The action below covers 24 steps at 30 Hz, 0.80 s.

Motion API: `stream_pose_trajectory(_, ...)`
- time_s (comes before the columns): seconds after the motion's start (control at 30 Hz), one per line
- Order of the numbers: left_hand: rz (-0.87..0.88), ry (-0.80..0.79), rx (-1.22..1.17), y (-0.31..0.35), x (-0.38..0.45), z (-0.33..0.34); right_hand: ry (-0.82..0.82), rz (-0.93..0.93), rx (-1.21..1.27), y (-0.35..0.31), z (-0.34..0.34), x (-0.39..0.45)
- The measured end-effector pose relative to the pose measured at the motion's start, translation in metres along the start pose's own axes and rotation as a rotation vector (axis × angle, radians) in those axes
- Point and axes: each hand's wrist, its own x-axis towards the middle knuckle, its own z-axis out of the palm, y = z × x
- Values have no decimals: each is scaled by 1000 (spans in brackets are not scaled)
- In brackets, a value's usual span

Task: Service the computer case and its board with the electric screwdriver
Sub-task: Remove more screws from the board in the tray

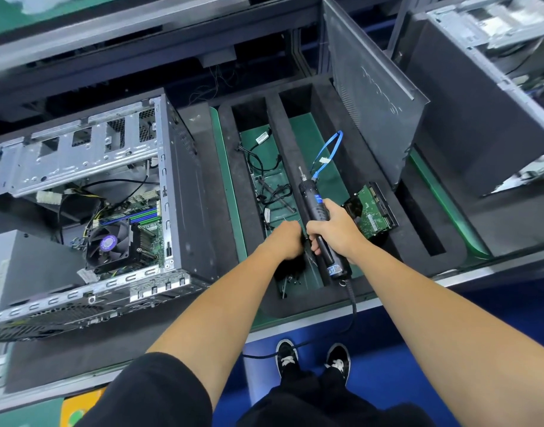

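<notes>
Seen from above, at a workbench with two bare forearms reaching forward. Right hand [333, 231] wrapped around the middle of a black, cylindrical electric screwdriver [318, 224], bit pointing far, black cord [352, 306] trailing off the near end over the bench edge. Screwdriver held above a black foam tray with long slots over a green mat [249, 192], at centre. Left hand [284, 241] just left of the right, fingers curled downward into a near slot; impossible to tell whether anything is held. Small dark screws [292, 280] scattered in that slot near the hands. Farther along the slots, loose black cables [266, 180] and a thin blue cable [329, 152]. Right of the screwdriver, a hard drive with its green circuit board facing up [373, 214], propped in the foam. At left, an open grey metal computer case [172, 192] lying on its side, well apart from both hands; inside it a green board [147, 208] with a black cooling fan [109, 241]. Far right, a dark grey side panel [372, 97] standing upright. Below, black trainers with white laces [313, 360] on a blue floor.
</notes>
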Motion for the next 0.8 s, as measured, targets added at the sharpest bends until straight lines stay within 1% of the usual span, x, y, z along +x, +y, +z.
stream_pose_trajectory(0.07,-40,32,4,-3,3,-11,-5,2,12,0,0,0)
stream_pose_trajectory(0.23,-61,70,64,-6,6,-20,-2,-1,11,0,0,0)
stream_pose_trajectory(0.33,-44,34,157,-5,4,-16,0,-2,9,0,0,0)
stream_pose_trajectory(0.47,-27,18,299,-6,-1,-8,1,1,7,0,0,0)
stream_pose_trajectory(0.57,21,26,417,-5,-5,-1,2,0,16,0,0,0)
stream_pose_trajectory(0.7,61,52,470,-3,-11,9,4,3,16,0,0,0)
stream_pose_trajectory(0.8,35,20,417,0,-10,16,-5,-1,15,0,-1,0)
